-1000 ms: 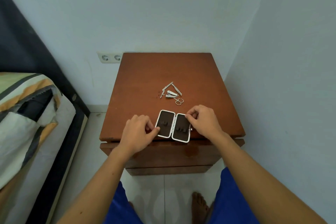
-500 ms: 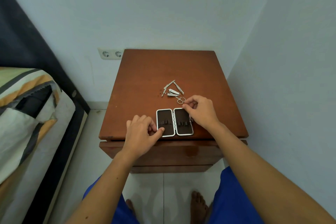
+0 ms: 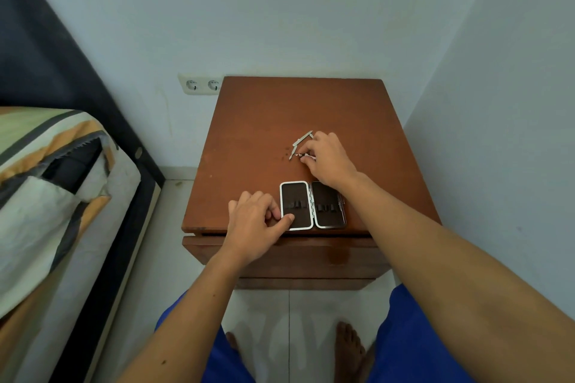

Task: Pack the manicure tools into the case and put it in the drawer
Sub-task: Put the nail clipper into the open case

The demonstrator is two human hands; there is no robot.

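Lying open flat at the 6 o'clock edge of the nightstand top (image 3: 258, 121): manicure case (image 3: 312, 205), two hinged halves, pale metal rims, dark lining with elastic loops across each half, all loops vacant. Manicure tools (image 3: 300, 141) loose at 12 o'clock of the case, well apart from it; slim bright-metal pieces, exact count not readable. Right hand (image 3: 329, 158) over the pile, fingers curled onto a small piece, apparently pinching it; firmness of grip cannot be told. Left hand (image 3: 253, 224) at 9 o'clock of the case, thumb on the rim, other fingers loosely folded, pinning the case, nothing grasped. Step in hand, as judged: lifting the first tool. Advice: pinch one piece only, slide tip-first under a loop, hold the case pinned. Drawer (image 3: 280, 253) below, shut; reddish-brown wood, smooth, square top.
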